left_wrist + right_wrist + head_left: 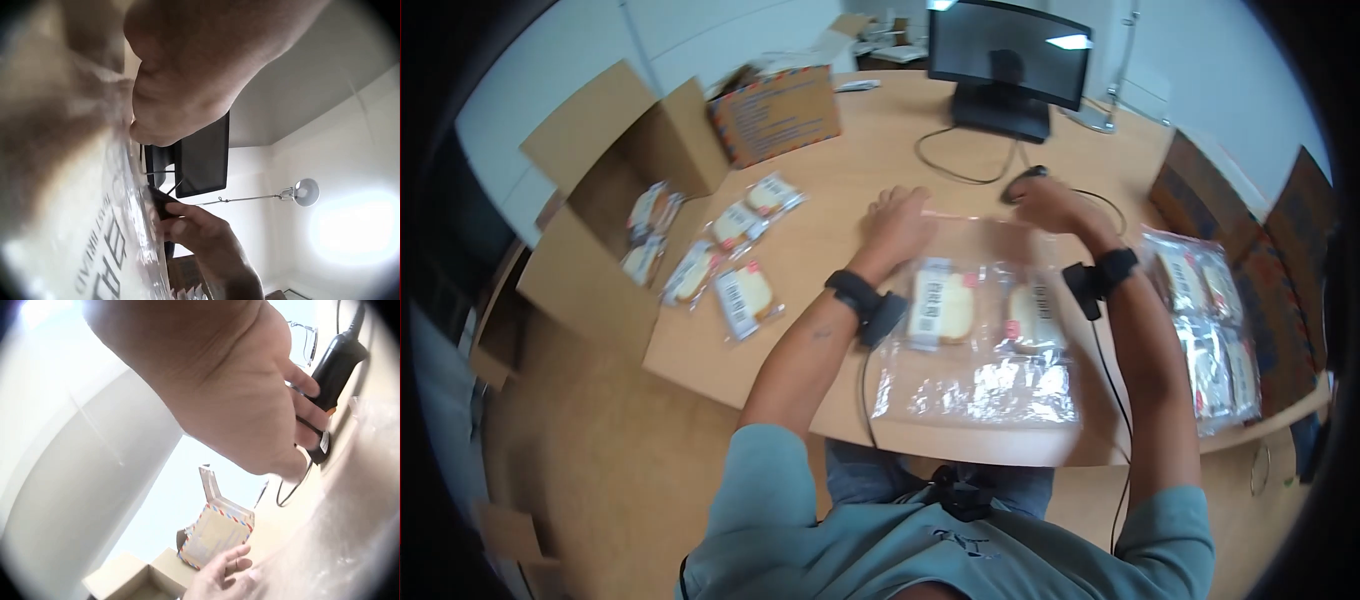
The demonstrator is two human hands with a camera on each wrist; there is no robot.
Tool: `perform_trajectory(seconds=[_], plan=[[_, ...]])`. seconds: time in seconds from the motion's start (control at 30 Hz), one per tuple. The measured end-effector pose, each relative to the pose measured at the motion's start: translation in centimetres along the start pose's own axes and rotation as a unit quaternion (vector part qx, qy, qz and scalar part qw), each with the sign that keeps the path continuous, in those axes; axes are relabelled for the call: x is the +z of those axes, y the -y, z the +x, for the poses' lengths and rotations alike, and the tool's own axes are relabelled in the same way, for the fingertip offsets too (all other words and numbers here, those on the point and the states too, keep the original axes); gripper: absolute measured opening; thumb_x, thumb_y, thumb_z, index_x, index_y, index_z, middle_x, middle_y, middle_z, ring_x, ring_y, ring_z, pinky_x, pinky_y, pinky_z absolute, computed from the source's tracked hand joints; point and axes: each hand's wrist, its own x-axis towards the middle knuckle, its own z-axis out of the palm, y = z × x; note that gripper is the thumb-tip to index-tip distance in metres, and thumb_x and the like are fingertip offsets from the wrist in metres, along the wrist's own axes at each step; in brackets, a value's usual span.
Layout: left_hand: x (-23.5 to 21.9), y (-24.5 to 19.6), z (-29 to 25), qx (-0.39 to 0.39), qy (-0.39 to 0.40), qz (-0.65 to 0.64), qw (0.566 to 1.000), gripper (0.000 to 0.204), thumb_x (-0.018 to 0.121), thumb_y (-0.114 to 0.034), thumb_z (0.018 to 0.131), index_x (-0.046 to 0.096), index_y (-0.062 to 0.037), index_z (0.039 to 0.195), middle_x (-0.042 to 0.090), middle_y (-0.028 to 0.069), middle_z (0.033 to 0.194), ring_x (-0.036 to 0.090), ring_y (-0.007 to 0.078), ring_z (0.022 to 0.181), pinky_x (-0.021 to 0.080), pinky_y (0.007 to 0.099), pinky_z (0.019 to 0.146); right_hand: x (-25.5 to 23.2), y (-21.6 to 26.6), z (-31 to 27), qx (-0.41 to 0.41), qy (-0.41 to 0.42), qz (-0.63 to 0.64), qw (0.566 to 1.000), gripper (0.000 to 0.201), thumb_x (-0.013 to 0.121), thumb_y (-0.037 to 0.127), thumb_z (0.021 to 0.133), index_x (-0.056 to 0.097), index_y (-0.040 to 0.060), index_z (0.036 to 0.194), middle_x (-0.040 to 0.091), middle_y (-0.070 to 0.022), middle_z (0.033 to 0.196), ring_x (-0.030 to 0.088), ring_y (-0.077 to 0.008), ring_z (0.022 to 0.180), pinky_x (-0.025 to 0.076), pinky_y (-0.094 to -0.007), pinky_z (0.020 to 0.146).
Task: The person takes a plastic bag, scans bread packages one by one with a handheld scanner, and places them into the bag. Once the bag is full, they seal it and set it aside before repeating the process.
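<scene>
A clear plastic bag [920, 375] lies flat in front of me with two wrapped toast bread slices in it, the left slice [941, 308] and the right slice [1034, 315]. My left hand [900, 228] rests at the bag's upper left corner, fingers loosely bent in the right wrist view; its fingertips are hidden in the left wrist view. Beyond the upper right corner my right hand [1055, 208] grips a black corded handheld tool [335, 372] with a small orange part. The fingers [306, 411] curl round the tool's body.
Several loose wrapped slices [745, 300] lie left, beside an open cardboard box [590, 245] holding more. A printed carton [775, 115] and a monitor [1010, 50] stand at the back. On the right a filled bag [1210, 320] lies by another cardboard box [1285, 300].
</scene>
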Motion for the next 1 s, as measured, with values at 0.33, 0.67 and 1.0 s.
perform_trajectory(seconds=[0.33,0.67,1.0], plan=[[-17.9,8.4,-3.8,-0.14,0.247,0.192,0.939,0.053,0.061,-0.044,0.089,0.065,0.001,0.116,0.066,0.0265,0.114,0.063,0.0416,0.107,0.049,0.0476,0.094,2.8,-5.7,-2.5,0.175,-0.276,0.015,0.945,0.047,0.065,0.016,0.084,0.057,-0.0012,0.128,0.061,-0.026,0.123,0.059,-0.0416,0.113,0.046,-0.0449,0.098],[-17.3,6.7,-10.0,-0.212,0.302,0.114,0.922,0.073,0.058,-0.054,0.087,0.05,-0.005,0.14,0.054,0.0232,0.137,0.053,0.0395,0.125,0.041,0.0453,0.107,5.3,-4.3,-2.3,0.171,-0.296,-0.001,0.94,0.042,0.068,0.023,0.085,0.06,0.0061,0.122,0.063,-0.0192,0.111,0.06,-0.0376,0.106,0.047,-0.0469,0.09],[-10.0,3.9,-1.0,-0.269,0.024,-0.731,0.626,0.051,0.065,-0.025,0.087,0.055,-0.0052,0.132,0.062,0.013,0.128,0.058,0.0325,0.12,0.046,0.0527,0.102,6.2,-4.9,-1.8,0.21,-0.292,-0.047,0.932,0.033,0.066,0.028,0.087,0.058,0.0089,0.113,0.063,-0.0159,0.105,0.06,-0.0361,0.103,0.044,-0.051,0.084]])
